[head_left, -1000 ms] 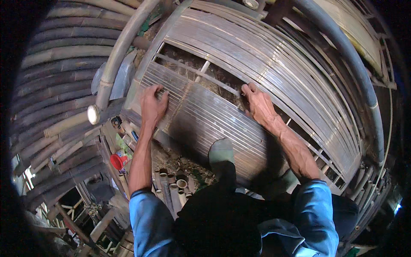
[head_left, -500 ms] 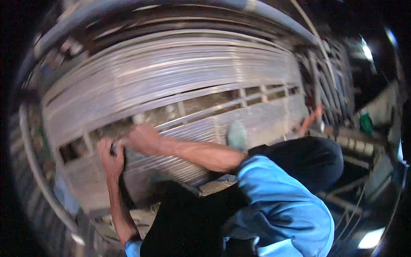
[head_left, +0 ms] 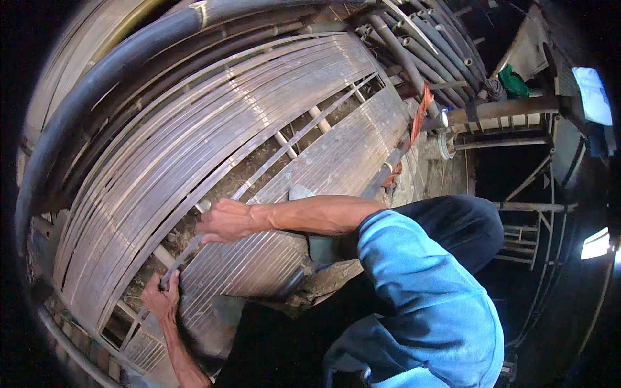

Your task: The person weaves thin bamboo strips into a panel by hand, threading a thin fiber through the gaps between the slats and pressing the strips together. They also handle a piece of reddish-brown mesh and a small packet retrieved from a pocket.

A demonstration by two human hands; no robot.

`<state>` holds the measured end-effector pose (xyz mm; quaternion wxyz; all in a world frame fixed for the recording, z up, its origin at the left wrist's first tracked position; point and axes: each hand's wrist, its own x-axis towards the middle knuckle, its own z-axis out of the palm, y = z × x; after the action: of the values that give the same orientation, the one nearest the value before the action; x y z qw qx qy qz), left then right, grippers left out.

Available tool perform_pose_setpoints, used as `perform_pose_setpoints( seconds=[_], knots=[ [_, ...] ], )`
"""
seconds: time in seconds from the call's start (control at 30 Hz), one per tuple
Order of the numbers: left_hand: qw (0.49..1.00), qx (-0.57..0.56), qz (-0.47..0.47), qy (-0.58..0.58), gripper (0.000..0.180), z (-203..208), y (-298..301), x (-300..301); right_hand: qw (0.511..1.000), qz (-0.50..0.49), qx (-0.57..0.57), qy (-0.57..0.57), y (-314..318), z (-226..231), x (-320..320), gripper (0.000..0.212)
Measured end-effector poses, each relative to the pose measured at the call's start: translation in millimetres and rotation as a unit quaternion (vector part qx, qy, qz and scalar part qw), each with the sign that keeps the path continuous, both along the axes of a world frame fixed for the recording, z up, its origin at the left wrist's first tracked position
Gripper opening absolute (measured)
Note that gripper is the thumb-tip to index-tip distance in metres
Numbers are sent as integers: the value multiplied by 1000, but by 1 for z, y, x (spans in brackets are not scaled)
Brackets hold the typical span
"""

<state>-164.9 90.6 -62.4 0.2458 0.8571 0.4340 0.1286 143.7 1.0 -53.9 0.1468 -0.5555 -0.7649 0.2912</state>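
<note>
A long, narrow slat (head_left: 265, 166), which looks like split bamboo, runs slantwise over a gap in a wide slatted bamboo panel (head_left: 194, 152). My left hand (head_left: 162, 297) is closed around the slat near its lower-left stretch, thumb along it. Farther up, my right hand (head_left: 226, 220) grips the same slat from above with bent fingers. Pale crosspieces (head_left: 319, 119) show in the gap beneath. The nearer part of the panel (head_left: 352, 149) lies between the slat and my legs, with one of my feet (head_left: 302, 193) on it.
A thick dark pole (head_left: 107, 71) curves along the panel's far side. Several bamboo poles (head_left: 433, 52) are stacked at the back right. Orange strapping (head_left: 422, 113) wraps a pole by the panel's right end. A green bag-like thing (head_left: 513, 81) lies beyond.
The view has swung, so the panel now slants up to the right. My hands have moved apart along the slat, the left one lower and nearer to me.
</note>
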Motion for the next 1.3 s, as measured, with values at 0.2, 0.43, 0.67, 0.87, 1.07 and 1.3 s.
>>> perform_pose_setpoints(
  seconds=[0.2,0.43,0.67,0.87,1.07,1.3],
  knots=[
    [998,-39,-2,58,49,7,-18,-4,995,37,-85,-28,-19,19,-4,38],
    [994,86,62,39,39,26,-9,-59,996,-3,71,60,22,7,-47,32],
    [909,94,392,105,43,27,-32,-200,986,-30,-51,157,61,8,-141,32],
    [881,145,445,64,44,0,-88,-202,990,-28,-39,134,60,-16,-193,26],
    [898,184,399,-2,22,-27,-93,-178,996,27,-65,54,80,-16,-191,32],
    [875,156,434,145,15,-18,-86,-155,996,40,-80,28,83,-28,-198,31]
  ],
)
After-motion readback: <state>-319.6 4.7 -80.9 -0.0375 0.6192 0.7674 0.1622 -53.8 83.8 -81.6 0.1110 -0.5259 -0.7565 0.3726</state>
